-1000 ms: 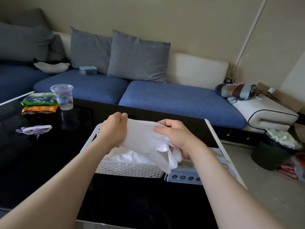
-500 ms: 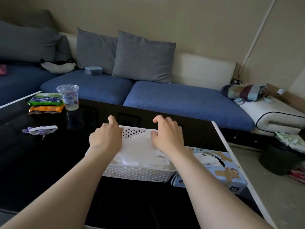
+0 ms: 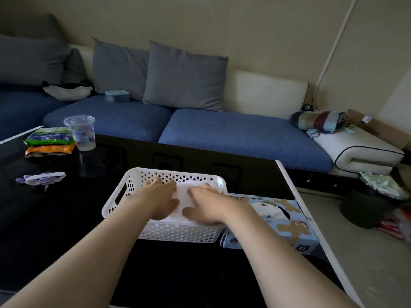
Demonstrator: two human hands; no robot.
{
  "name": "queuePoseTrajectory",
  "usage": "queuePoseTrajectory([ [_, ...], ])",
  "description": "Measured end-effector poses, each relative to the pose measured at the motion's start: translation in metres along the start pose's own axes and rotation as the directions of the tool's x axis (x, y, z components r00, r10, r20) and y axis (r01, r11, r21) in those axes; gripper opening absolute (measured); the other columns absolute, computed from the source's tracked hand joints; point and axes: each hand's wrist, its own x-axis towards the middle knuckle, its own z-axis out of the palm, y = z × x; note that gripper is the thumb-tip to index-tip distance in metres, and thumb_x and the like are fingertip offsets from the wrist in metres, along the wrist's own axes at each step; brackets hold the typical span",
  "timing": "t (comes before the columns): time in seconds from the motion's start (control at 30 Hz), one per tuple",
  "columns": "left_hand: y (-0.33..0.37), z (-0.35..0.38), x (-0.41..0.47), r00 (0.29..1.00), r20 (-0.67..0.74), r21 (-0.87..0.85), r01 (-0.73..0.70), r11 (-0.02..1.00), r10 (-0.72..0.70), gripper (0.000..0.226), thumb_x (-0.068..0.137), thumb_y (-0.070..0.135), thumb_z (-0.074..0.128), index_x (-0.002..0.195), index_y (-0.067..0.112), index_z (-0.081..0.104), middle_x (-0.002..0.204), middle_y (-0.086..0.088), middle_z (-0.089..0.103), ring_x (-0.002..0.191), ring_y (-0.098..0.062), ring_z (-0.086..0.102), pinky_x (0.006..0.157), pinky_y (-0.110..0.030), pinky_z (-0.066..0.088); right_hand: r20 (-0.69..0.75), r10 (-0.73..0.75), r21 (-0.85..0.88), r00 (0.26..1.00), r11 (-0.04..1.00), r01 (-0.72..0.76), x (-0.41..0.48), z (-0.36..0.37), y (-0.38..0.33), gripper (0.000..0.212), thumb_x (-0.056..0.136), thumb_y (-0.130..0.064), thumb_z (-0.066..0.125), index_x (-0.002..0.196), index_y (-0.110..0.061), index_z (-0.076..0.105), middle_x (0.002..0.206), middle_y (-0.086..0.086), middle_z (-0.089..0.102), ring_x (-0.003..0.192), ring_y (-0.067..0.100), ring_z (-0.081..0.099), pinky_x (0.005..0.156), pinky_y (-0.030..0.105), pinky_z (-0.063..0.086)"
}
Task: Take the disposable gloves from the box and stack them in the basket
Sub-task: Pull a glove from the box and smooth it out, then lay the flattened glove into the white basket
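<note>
Two bare hands in one white perforated basket (image 3: 124,196): left hand (image 3: 159,200) and right hand (image 3: 206,207) side by side, palms down, fingers spread and fairly straight. Both pressing flat on the white disposable gloves (image 3: 181,196), gripping nothing. Gloves piled inside the basket, between and under the palms; number in the pile impossible to count.

One pale blue glove box (image 3: 278,221) touching the basket's right side, both on the glossy black table (image 3: 66,218). Readable on the box's near end: "XL". Along its top edge a row of Chinese characters, too blurred to read, plus brown cartoon figures.

Far left on the table:
- one clear plastic cup (image 3: 81,133) with a lid, label too small to read
- two snack packets stacked, green packet (image 3: 49,136) over orange packet (image 3: 50,150), print illegible
- one purple-and-white item (image 3: 41,177), not identifiable

Behind, on the blue sofa (image 3: 233,134): two grey cushions (image 3: 184,74) upright mid-seat, one small teal box (image 3: 117,95) beside them, one striped folded blanket (image 3: 318,120) at the right end.
</note>
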Motion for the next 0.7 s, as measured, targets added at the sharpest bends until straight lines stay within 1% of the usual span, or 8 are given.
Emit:
queuePoseTrajectory([
  [0.1, 0.012, -0.006, -0.007, 0.995, -0.095, 0.080, 0.000, 0.997, 0.008, 0.041, 0.107, 0.041, 0.049, 0.143, 0.022, 0.046, 0.147, -0.010, 0.045, 0.138, -0.036, 0.044, 0.104, -0.044, 0.044, -0.127, -0.046, 0.167, 0.991, 0.984, 0.067, -0.011, -0.007, 0.004, 0.052, 0.110, -0.048, 0.047, 0.155, -0.021, 0.049, 0.157, 0.009, 0.046, 0.136, 0.026, 0.052, 0.104, 0.041, 0.047],
  [0.17, 0.020, -0.011, -0.009, 0.973, -0.227, 0.091, -0.015, 0.996, 0.035, 0.028, 0.106, 0.030, 0.049, 0.132, 0.019, 0.049, 0.133, -0.010, 0.052, 0.123, -0.033, 0.051, 0.092, -0.039, 0.047, -0.293, -0.046, 0.278, 0.955, 0.951, 0.131, -0.022, -0.016, 0.010, 0.035, 0.113, -0.037, 0.045, 0.138, -0.022, 0.065, 0.137, 0.004, 0.058, 0.111, 0.016, 0.063, 0.092, 0.034, 0.052],
  [0.23, 0.030, -0.014, -0.011, 0.931, -0.357, 0.024, -0.079, 0.997, 0.082, 0.012, 0.103, 0.024, 0.050, 0.114, 0.019, 0.052, 0.114, -0.006, 0.056, 0.104, -0.027, 0.054, 0.086, -0.039, 0.052, -0.445, 0.028, 0.295, 0.895, 0.948, 0.117, -0.033, -0.024, 0.024, 0.027, 0.111, -0.024, 0.049, 0.125, -0.023, 0.072, 0.125, -0.002, 0.063, 0.099, 0.010, 0.065, 0.085, 0.030, 0.055],
  [0.3, 0.043, -0.015, -0.013, 0.886, -0.434, -0.038, -0.200, 0.979, 0.164, 0.007, 0.103, 0.023, 0.050, 0.107, 0.019, 0.054, 0.102, -0.002, 0.055, 0.096, -0.024, 0.054, 0.083, -0.041, 0.055, -0.504, 0.143, 0.302, 0.852, 0.953, 0.019, -0.042, -0.028, 0.044, 0.024, 0.104, -0.014, 0.060, 0.121, -0.022, 0.075, 0.116, -0.004, 0.070, 0.095, 0.011, 0.068, 0.087, 0.033, 0.061],
  [0.37, 0.059, -0.015, -0.017, 0.853, -0.438, -0.063, -0.346, 0.936, 0.286, 0.011, 0.104, 0.026, 0.053, 0.112, 0.022, 0.059, 0.106, 0.002, 0.056, 0.100, -0.020, 0.053, 0.086, -0.038, 0.053, -0.460, 0.250, 0.293, 0.852, 0.948, -0.121, -0.051, -0.029, 0.063, 0.024, 0.094, -0.012, 0.072, 0.116, -0.022, 0.074, 0.108, -0.002, 0.071, 0.091, 0.015, 0.070, 0.085, 0.038, 0.064],
  [0.47, 0.082, -0.011, -0.023, 0.818, -0.376, -0.073, -0.494, 0.866, 0.435, 0.021, 0.102, 0.036, 0.058, 0.122, 0.031, 0.061, 0.116, 0.007, 0.053, 0.111, -0.016, 0.050, 0.095, -0.036, 0.048, -0.320, 0.372, 0.286, 0.871, 0.915, -0.285, -0.062, -0.028, 0.085, 0.031, 0.083, -0.021, 0.088, 0.108, -0.024, 0.070, 0.107, -0.003, 0.065, 0.089, 0.015, 0.065, 0.077, 0.035, 0.060],
  [0.57, 0.100, -0.006, -0.024, 0.804, -0.319, -0.054, -0.544, 0.838, 0.502, 0.032, 0.097, 0.053, 0.061, 0.124, 0.035, 0.062, 0.124, 0.010, 0.052, 0.117, -0.016, 0.047, 0.101, -0.038, 0.043, -0.272, 0.404, 0.293, 0.873, 0.899, -0.325, -0.072, -0.027, 0.102, 0.039, 0.074, -0.031, 0.095, 0.102, -0.026, 0.069, 0.107, -0.005, 0.061, 0.089, 0.014, 0.063, 0.073, 0.032, 0.057],
  [0.7, 0.113, 0.000, -0.020, 0.816, -0.197, 0.014, -0.552, 0.833, 0.544, 0.054, 0.088, 0.072, 0.062, 0.131, 0.038, 0.060, 0.142, 0.013, 0.049, 0.136, -0.014, 0.036, 0.115, -0.044, 0.033, -0.312, 0.376, 0.249, 0.872, 0.919, -0.307, -0.077, -0.020, 0.122, 0.026, 0.081, -0.028, 0.092, 0.100, -0.027, 0.075, 0.104, -0.004, 0.067, 0.090, 0.015, 0.067, 0.082, 0.036, 0.062],
])
